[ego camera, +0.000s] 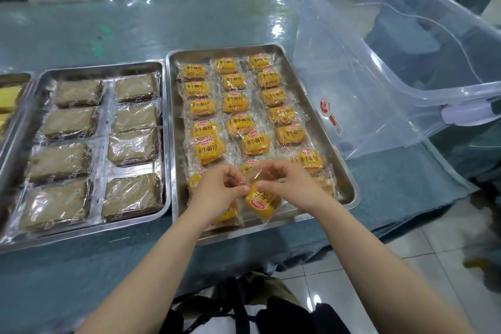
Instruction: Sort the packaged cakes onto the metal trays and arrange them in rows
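A metal tray (329,141) in the middle holds several yellow packaged cakes in rough rows. Over its near end, my left hand (217,188) and my right hand (287,184) both pinch the clear wrapper of one yellow cake (261,202), which hangs upside down between them. More yellow cakes lie partly hidden under my hands. To the left, a second metal tray (103,70) carries two columns of brown cakes (132,145) in clear wrap.
A large clear plastic bin (406,43) lies tipped on its side right of the yellow tray. A third tray (16,78) with pale yellow cakes shows at the left edge. The table has a blue cloth under clear plastic; tiled floor lies lower right.
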The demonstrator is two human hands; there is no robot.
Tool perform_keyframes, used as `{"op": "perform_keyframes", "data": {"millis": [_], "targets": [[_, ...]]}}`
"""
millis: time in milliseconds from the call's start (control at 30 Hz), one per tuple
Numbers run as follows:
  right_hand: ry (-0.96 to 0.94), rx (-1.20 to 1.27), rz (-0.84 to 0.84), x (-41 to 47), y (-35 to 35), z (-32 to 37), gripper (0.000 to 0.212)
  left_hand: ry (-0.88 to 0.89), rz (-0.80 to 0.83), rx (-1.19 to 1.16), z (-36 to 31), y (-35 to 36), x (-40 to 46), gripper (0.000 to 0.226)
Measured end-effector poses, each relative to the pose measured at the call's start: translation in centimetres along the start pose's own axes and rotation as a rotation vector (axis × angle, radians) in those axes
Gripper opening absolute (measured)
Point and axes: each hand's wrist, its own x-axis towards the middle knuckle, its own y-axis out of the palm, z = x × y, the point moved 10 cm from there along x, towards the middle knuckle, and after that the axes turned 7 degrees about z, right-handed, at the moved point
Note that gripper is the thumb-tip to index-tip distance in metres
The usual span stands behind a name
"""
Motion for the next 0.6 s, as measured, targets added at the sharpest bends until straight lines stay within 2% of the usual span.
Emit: {"op": "perform_keyframes", "data": {"millis": [67,167,267,333,400,500,600], "targets": [[0.005,-0.028,-0.041,0.3,-0.6,0.0,0.012,0.005,-0.035,0.013,-0.2,-0.2,0.3,0.018],[0.063,-0.049,-0.235,0.3,-3.3,-0.9,0.008,0.048,-0.080,0.057,-0.2,-0.7,0.8,0.029],[0.149,0.172,-0.386,-0.7,-5.1,-3.4,0.017,0.085,-0.074,0.288,0.7,-1.2,1.5,0.056],[0.233,0.227,-0.382,-1.3,-5.2,-5.2,0.029,0.030,-0.007,0.495,2.7,-0.8,2.3,0.080],[0.329,0.157,-0.294,-1.7,-4.4,-6.6,0.048,-0.070,0.077,0.664,5.4,-0.1,2.7,0.099],[0.338,-0.141,-0.224,-1.9,-3.7,-6.4,0.076,-0.132,0.141,0.788,8.4,0.8,2.7,0.106],[0.274,-0.364,-0.267,-1.4,-3.7,-5.5,0.068,-0.113,0.150,0.823,8.9,1.1,2.8,0.105]]}}
